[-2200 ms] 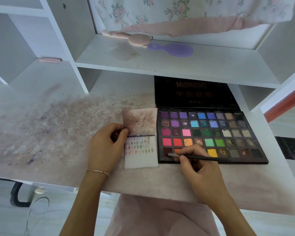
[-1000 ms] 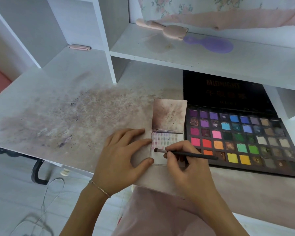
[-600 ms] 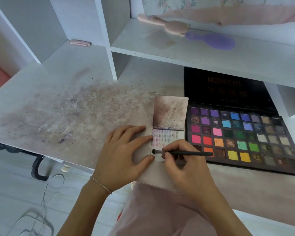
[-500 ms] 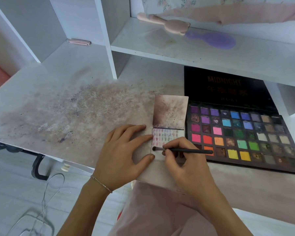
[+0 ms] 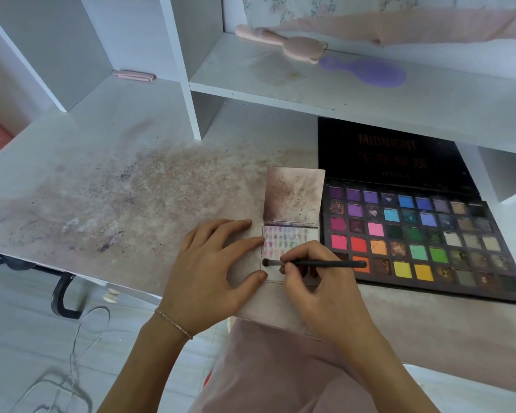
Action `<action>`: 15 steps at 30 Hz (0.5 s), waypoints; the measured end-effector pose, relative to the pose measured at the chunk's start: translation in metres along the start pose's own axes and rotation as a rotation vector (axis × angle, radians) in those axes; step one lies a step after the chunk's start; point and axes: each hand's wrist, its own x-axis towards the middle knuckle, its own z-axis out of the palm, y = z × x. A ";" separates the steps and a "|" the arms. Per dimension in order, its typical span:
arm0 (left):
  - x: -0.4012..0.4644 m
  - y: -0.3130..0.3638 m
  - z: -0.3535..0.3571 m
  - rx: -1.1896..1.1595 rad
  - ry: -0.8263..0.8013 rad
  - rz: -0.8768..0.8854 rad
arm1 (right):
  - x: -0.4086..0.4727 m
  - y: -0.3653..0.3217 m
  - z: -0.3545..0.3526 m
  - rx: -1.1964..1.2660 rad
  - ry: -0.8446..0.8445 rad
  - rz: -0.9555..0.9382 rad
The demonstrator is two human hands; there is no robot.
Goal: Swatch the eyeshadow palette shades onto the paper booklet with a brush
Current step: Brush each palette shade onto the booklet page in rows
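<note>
Swatching step: brush tip laid on the lower page of the booklet.

The right hand (image 5: 316,281) pinches the thin black-handled brush (image 5: 316,263) between thumb and curled fingers, its dark tip on the small white paper booklet (image 5: 280,242), just below the rows of pastel swatches. The left hand (image 5: 209,272) lies flat with straight fingers, its fingertips pressing the booklet's edge. The large black eyeshadow palette (image 5: 414,239) with its many coloured pans lies open just beyond the right hand, touching the booklet. Recommended practice: keep the page pinned, use short light strokes, and place each mark clear of its neighbours. The white worktop (image 5: 102,189) beyond the left hand carries a wide brownish powder stain; white shelving stands above, holding a lilac hairbrush (image 5: 370,71).
</note>
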 end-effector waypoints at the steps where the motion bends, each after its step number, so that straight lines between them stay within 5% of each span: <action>1: 0.000 0.000 0.000 -0.001 -0.003 -0.002 | 0.000 0.000 0.000 -0.002 0.001 0.001; 7: 0.000 0.000 0.000 -0.004 -0.011 -0.007 | -0.001 0.002 -0.001 0.066 0.005 0.022; 15: -0.001 -0.001 0.001 -0.003 -0.008 0.007 | -0.012 0.014 -0.030 0.317 0.293 0.007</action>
